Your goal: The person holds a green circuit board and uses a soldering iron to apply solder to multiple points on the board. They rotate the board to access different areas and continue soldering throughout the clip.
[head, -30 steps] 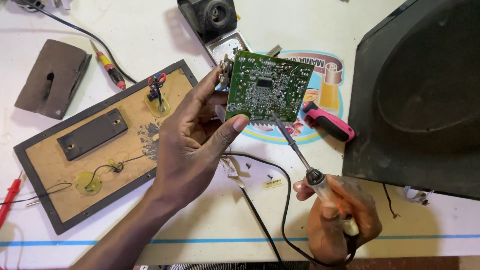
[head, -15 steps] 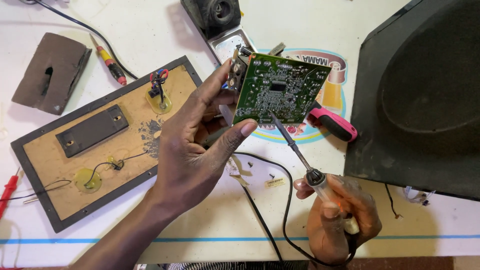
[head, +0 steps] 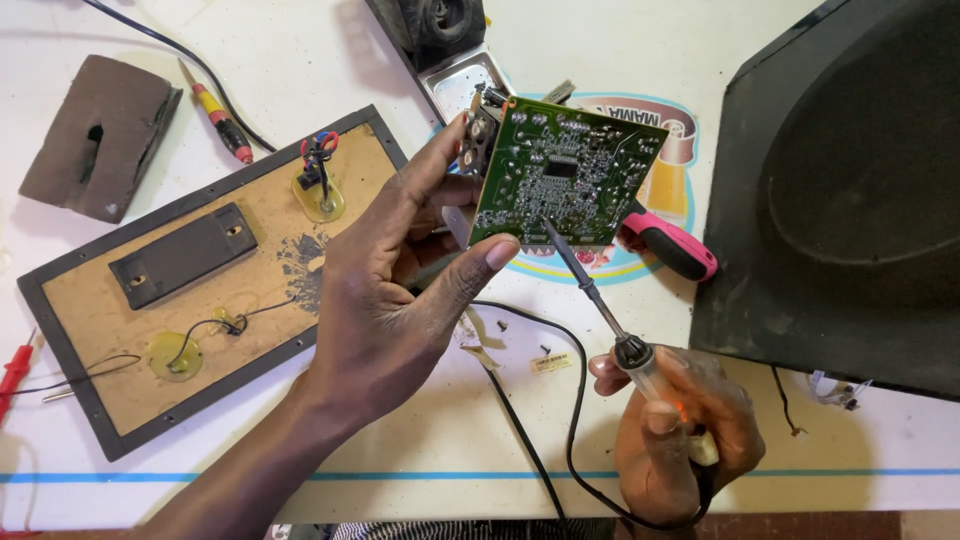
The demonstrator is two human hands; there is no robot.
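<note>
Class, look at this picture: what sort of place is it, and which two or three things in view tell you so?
Probably an electronics repair bench. The left hand holds a green circuit board, the right hand puts a soldering iron to it, and a wooden back panel with wires lies on the white table.

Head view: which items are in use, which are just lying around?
In use:
left hand holding green circuit board
right hand holding soldering iron, tip on the board

Lying about:
wooden back panel
pink-handled tool
yellow-red screwdriver
black speaker cabinet
</note>
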